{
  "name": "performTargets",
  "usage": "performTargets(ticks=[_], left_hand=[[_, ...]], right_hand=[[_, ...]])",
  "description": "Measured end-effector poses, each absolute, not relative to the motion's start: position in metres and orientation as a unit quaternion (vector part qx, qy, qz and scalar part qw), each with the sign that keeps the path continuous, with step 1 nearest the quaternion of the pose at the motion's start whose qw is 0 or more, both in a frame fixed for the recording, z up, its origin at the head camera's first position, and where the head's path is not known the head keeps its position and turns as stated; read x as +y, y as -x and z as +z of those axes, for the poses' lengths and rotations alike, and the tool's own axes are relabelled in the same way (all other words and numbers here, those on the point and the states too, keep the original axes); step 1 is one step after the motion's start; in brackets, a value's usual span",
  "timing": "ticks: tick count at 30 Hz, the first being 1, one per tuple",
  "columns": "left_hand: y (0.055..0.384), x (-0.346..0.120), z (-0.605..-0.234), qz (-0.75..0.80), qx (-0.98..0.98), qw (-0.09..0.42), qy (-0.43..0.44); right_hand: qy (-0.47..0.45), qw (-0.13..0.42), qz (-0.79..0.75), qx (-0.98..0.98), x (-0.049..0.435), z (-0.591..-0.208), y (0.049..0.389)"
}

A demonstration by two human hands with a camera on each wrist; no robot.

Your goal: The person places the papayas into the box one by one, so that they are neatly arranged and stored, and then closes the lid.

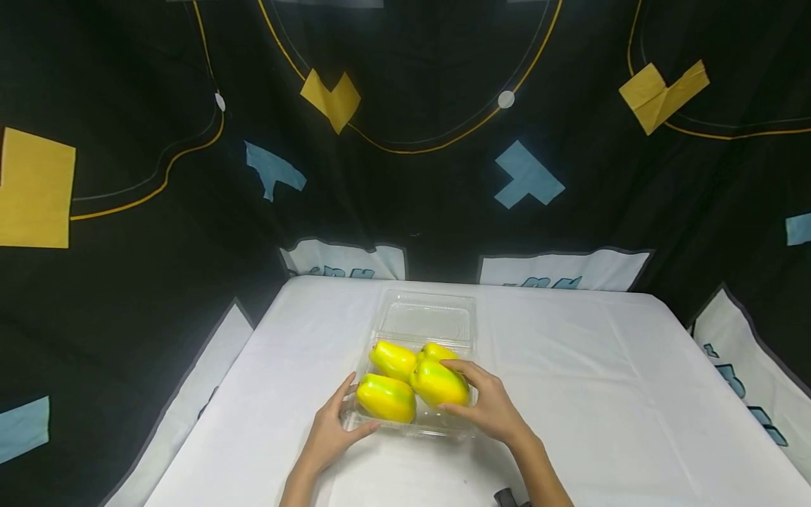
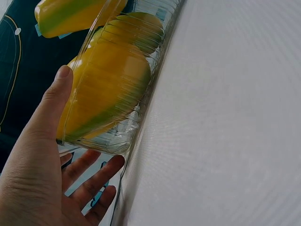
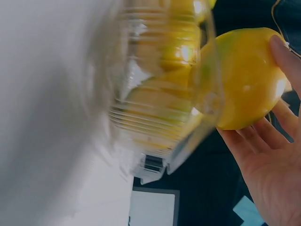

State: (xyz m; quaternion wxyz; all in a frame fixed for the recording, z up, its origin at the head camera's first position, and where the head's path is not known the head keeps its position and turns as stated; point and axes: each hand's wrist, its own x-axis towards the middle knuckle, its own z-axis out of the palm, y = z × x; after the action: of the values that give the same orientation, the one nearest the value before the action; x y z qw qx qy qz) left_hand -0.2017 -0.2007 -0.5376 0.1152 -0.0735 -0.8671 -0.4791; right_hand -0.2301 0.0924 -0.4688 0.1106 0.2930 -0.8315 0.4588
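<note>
My right hand (image 1: 484,401) grips a yellow-green mango-like fruit (image 1: 439,384) between thumb and fingers. In the right wrist view this mango (image 3: 244,77) is above the rim of a clear plastic clamshell box (image 3: 155,113). Other mangoes lie in the box's base: one at the front left (image 1: 386,398), one behind it (image 1: 393,360), and one at the back right (image 1: 437,350), partly hidden by the held fruit. My left hand (image 1: 332,429) is at the box's front left corner, fingers spread and extended. Whether it touches the box (image 2: 94,141) is hard to tell.
The box's transparent lid (image 1: 431,315) lies folded back, away from me. A white cloth covers the table (image 1: 602,387). Beyond it hangs a dark curtain (image 1: 412,197) with yellow and blue patches. A small dark object (image 1: 505,497) shows by my right forearm.
</note>
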Motion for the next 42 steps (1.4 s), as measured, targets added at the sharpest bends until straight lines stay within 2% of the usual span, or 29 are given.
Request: performTargets(ticks=[19,42], left_hand=[[0.202,-0.201,-0.539,-0.470,-0.872,0.119,0.072],[0.203,-0.201,-0.538,-0.475,-0.870,0.114,0.070]], right_hand=[[-0.279,0.101,0.400,-0.867,0.085,-0.491,0.229],[-0.285,0.093,0.377,-0.876,0.088,-0.498,0.228]])
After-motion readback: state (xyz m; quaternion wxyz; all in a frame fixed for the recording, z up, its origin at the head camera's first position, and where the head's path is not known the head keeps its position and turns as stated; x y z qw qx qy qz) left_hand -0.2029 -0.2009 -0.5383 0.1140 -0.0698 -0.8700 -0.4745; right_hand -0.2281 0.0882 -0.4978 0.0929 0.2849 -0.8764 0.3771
